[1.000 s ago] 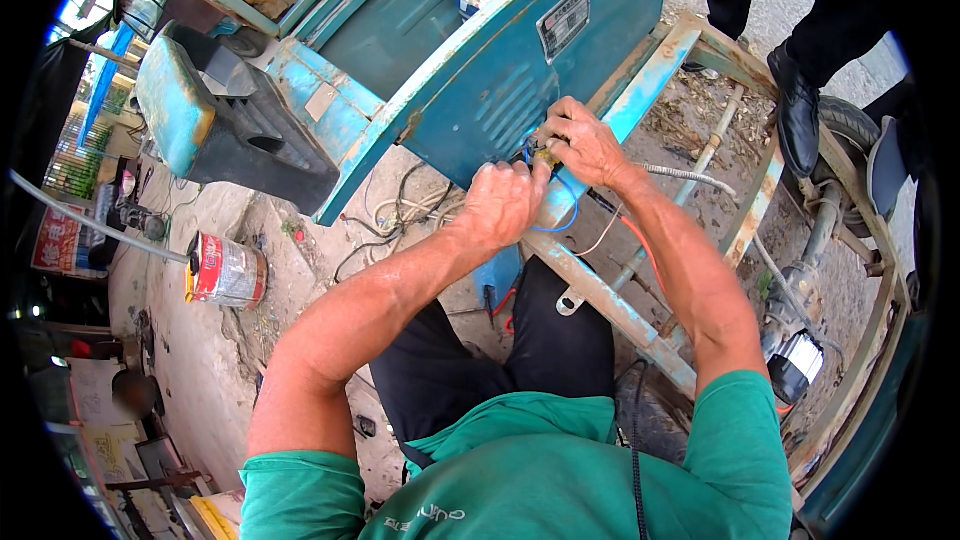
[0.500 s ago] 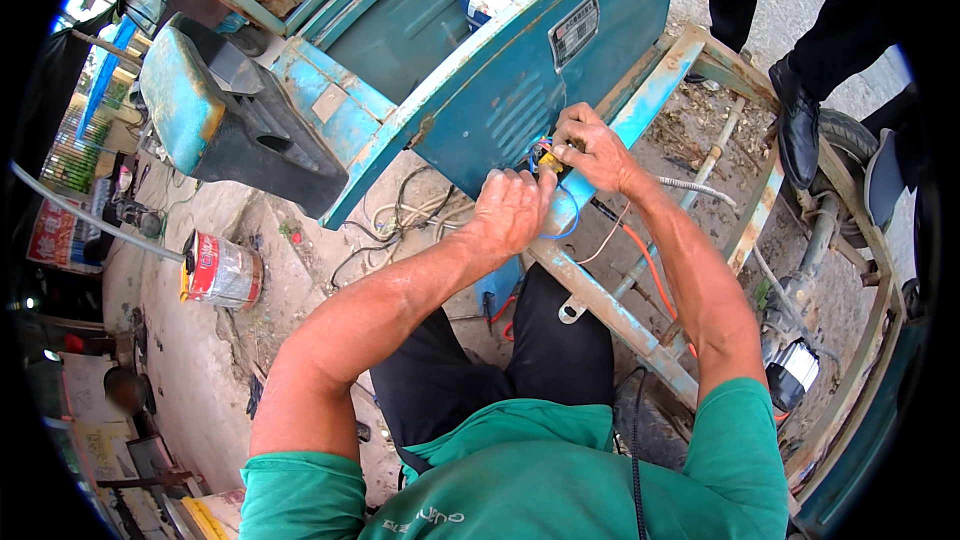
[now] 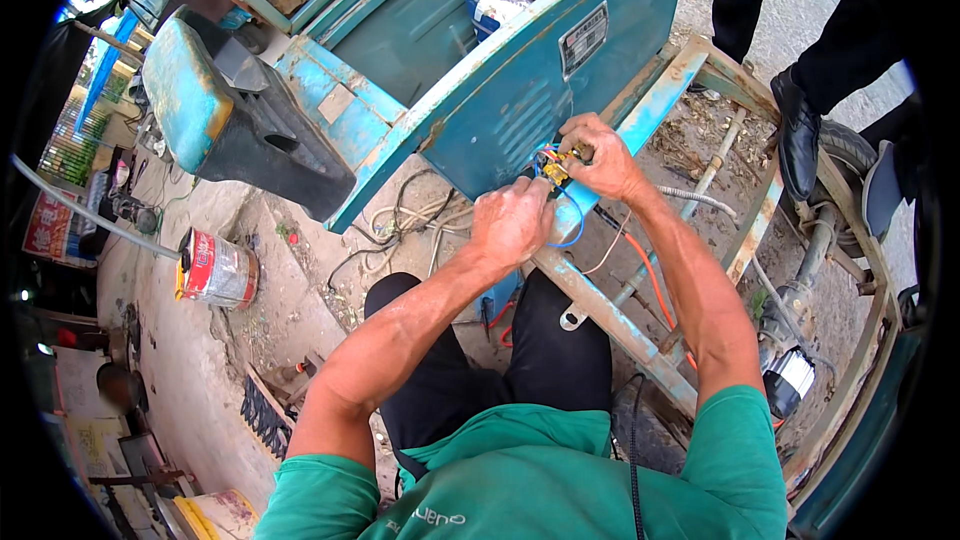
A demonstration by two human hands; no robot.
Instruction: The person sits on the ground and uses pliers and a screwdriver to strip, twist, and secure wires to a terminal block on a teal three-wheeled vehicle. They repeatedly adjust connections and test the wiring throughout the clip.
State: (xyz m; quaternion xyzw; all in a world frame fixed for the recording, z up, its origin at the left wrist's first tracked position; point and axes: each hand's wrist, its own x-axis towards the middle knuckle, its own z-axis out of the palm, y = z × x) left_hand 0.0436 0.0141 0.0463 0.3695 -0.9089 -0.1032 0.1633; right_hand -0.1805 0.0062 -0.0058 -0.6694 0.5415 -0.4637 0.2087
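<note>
A small yellow electrical part [image 3: 556, 172] with coloured wires sits between my two hands, against the vented face of a blue metal panel [image 3: 500, 135]. My right hand [image 3: 600, 160] pinches it from the right with bent fingers. At its lower left, my left hand [image 3: 512, 225] has its fingers curled together; what the fingertips grip is hidden behind the knuckles. From the part a blue wire [image 3: 581, 220] loops down between my wrists.
A rusty frame [image 3: 610, 315] runs under my right forearm, with an orange cable [image 3: 652, 275] and a motor [image 3: 790, 380] inside it. To the left are a black-and-blue seat [image 3: 240, 120] and a paint bucket [image 3: 222, 268]. Another person's shoe [image 3: 797, 135] is at the right.
My right hand has shifted slightly and lifted its fingers, showing more of the yellow part. The left hand has drawn a little down and left. The whole view has shifted slightly.
</note>
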